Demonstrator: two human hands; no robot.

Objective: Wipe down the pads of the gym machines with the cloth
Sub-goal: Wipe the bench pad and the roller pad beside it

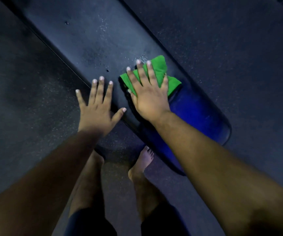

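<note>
While the dim light leaves most of the scene dark, a long black bench pad [89, 41] shows plainly, running from far left to near right across a speckled rubber floor [231, 48]. The right hand [148, 92] lies flat on a green cloth [161, 67], fingers straight and spread, pressing it onto the pad toward its near right end. Fine droplets glisten on the pad just beyond the fingertips. The left hand [97, 108] rests open on the pad's near left edge, fingers splayed, holding nothing. The two hands are close but apart. Bare feet [144, 160] stand on the floor below. No brand, label or writing can be read anywhere.
</note>
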